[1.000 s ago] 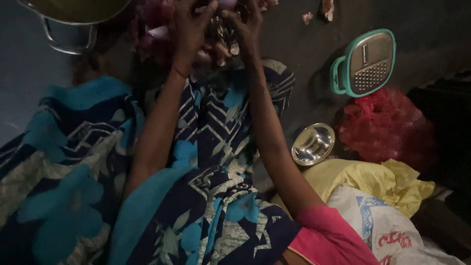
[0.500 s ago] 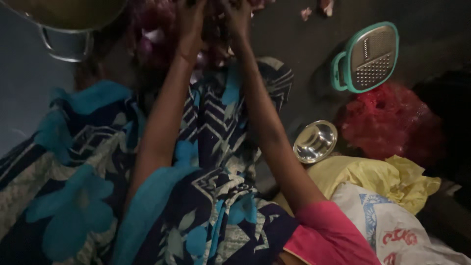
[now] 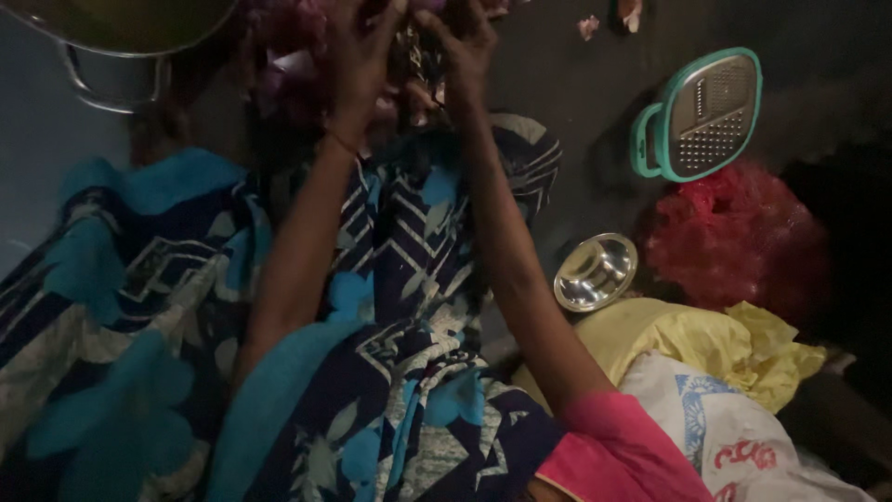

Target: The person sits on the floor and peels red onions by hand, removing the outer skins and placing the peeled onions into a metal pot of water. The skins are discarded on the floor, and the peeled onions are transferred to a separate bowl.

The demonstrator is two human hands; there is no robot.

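Purple onion peels and pieces [image 3: 288, 70] lie in a dim heap at the top of the view, on the dark floor [image 3: 576, 121] just past the person's knees. Both hands are raised to this heap. The left hand [image 3: 358, 56] has its fingers bent down into the pile, and a thin band sits on its wrist. The right hand [image 3: 465, 42] is just beside it, fingers curled too, and the two hands are close together, almost touching. Something small seems to be pinched between them, but the light is too weak and I cannot tell what it is, or if the fingers are really closed on it.

Both forearms reach up over the lap, which is covered with a dark blue cloth with turquoise flowers and white zigzag lines [image 3: 390, 279]. A pink sleeve [image 3: 613, 446] shows at the right arm, low in the view.

At the top left stands a metal pot [image 3: 121, 28] with a loop handle, near the heap. To the right of the arms, a small steel bowl [image 3: 595, 271] rests on the floor. Above it lies a flat grater with a green frame [image 3: 701, 113], and beside that a crumpled red plastic bag [image 3: 734, 237]. Below the bowl there is a yellow bag [image 3: 706, 344], and touching it a white sack with blue and red print [image 3: 743, 446]. A few pale scraps [image 3: 609, 19] lie on the floor at the top edge.
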